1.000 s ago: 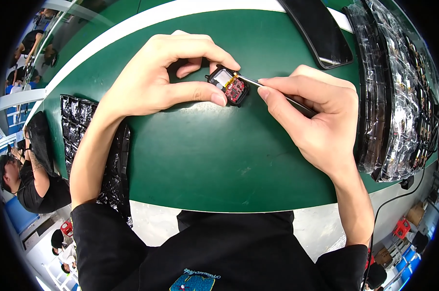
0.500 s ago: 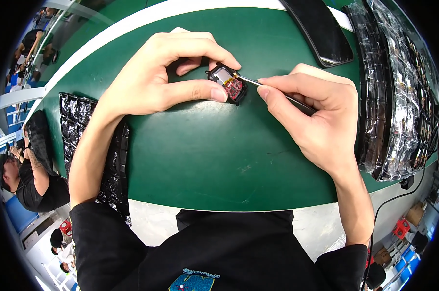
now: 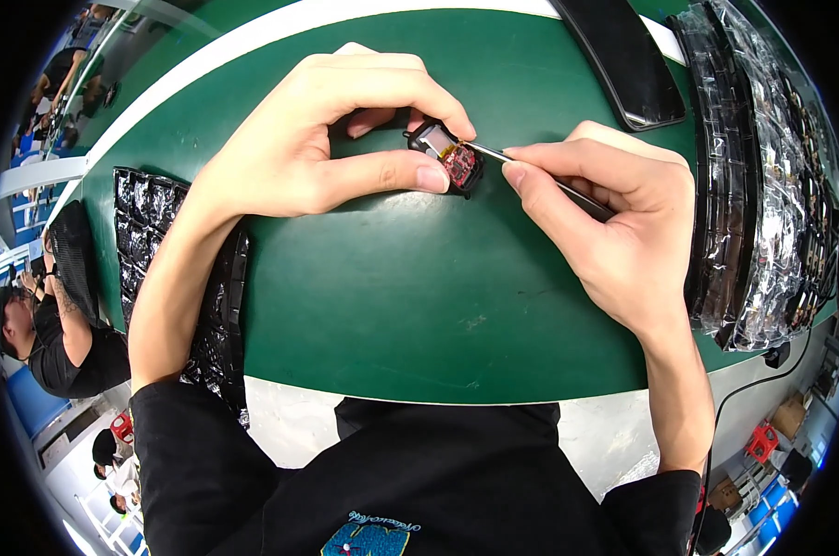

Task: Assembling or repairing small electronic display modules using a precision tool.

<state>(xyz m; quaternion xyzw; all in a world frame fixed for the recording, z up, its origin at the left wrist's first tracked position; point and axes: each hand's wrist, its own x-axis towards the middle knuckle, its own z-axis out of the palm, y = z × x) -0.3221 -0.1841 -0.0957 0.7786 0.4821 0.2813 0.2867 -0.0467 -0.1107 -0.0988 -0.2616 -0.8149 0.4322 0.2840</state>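
Between the thumb and fingers of my left hand is a small black electronic device with its casing open. Inside it show a silver battery-like block, a red circuit board and a bit of yellow tape. My right hand pinches a thin metal tool, probably tweezers, like a pen. The tool's tip touches or nearly touches the device's upper right edge, close to my left fingertip; the exact contact is too small to make out.
Black padded sheeting lies under my left forearm on the green table. A black phone-like slab rests at the far right. Stacked clear-wrapped trays line the right edge. Another person works at the left.
The device and both hands have shifted slightly to the right in the picture. The tool's tip stays at the device's upper right edge, and both grips are unchanged.
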